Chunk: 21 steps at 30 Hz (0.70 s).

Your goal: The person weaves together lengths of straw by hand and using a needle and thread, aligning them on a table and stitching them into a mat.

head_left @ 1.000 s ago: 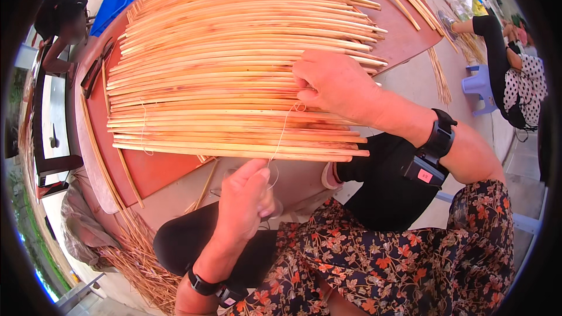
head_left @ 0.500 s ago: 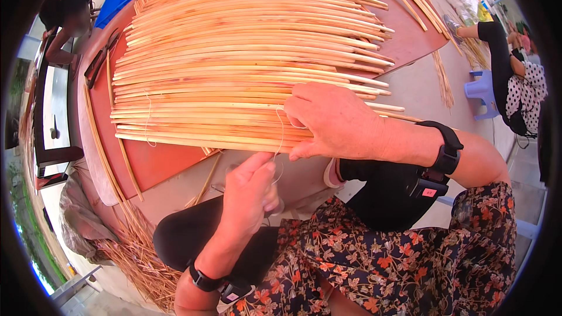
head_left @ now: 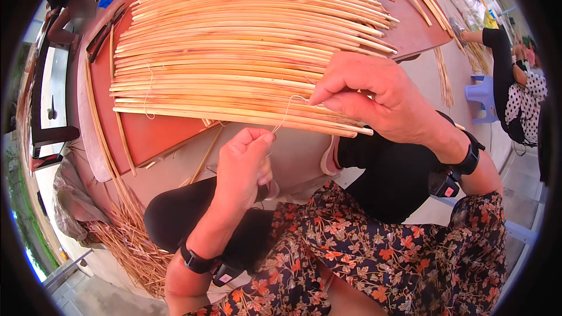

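Stalks (head_left: 234, 41): they are lying side by side in a broad layer, filling the upper middle of the frame.
Thread (head_left: 286, 113): it is curving between your hands near frame centre.
Left hand (head_left: 244, 161): you are pinching thread, thumb against forefinger, just below the layer's lower edge.
Right hand (head_left: 374, 96): you are pinching thread above the stalks; loop or loose end, I cannot tell.
Tension: you should be drawing evenly, never jerking, letting no stalk ride over its neighbour.

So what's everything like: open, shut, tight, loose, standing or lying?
Thin white thread: slack, curving between both hands.
Long thin tan stalks: lying side by side.
Left bare hand: pinching the thread.
Right bare hand: pinching it too.
Small purple plastic stool: upright.
Brown straw-like heap: loose, tangled.
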Motion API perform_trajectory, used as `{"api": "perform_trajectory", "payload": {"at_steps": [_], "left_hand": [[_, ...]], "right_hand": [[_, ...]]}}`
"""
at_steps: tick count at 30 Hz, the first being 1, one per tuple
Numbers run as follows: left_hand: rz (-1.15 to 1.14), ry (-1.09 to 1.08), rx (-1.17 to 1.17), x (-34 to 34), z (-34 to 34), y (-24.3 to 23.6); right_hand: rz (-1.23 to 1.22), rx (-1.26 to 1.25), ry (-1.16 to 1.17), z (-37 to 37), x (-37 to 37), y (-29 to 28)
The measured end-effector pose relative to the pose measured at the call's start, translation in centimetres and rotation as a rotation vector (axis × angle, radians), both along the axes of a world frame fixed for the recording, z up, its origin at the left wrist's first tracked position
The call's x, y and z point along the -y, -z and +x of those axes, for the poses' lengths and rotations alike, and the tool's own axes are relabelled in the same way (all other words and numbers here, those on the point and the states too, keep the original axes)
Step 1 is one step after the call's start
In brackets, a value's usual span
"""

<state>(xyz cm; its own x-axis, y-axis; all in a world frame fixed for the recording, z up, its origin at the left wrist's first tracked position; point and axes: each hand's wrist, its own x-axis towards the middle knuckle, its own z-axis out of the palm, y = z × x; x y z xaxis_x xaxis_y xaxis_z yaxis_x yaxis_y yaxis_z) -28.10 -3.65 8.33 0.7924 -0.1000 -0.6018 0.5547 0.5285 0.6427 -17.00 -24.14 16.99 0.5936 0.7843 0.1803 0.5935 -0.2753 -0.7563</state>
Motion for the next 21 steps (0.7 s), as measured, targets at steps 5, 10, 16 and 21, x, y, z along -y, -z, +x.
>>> {"api": "perform_trajectory", "payload": {"at_steps": [5, 10, 16, 21], "left_hand": [[-0.028, -0.007, 0.096, 0.1, -0.1, 0.0], [-0.118, -0.041, 0.058, -0.4, 0.1, 0.1], [0.077, 0.004, 0.1, 0.3, 0.1, 0.4], [0.027, 0.012, 0.108, 0.1, 0.5, 0.5]], "right_hand": [[-0.135, -0.957, -0.087, -6.7, 1.7, -2.2], [-0.038, -0.342, -0.452, -10.1, 1.6, 0.5], [-0.064, -0.197, -0.176, -10.5, 0.9, 1.6], [0.084, -0.677, 0.269, -10.6, 0.8, 3.9]]}}
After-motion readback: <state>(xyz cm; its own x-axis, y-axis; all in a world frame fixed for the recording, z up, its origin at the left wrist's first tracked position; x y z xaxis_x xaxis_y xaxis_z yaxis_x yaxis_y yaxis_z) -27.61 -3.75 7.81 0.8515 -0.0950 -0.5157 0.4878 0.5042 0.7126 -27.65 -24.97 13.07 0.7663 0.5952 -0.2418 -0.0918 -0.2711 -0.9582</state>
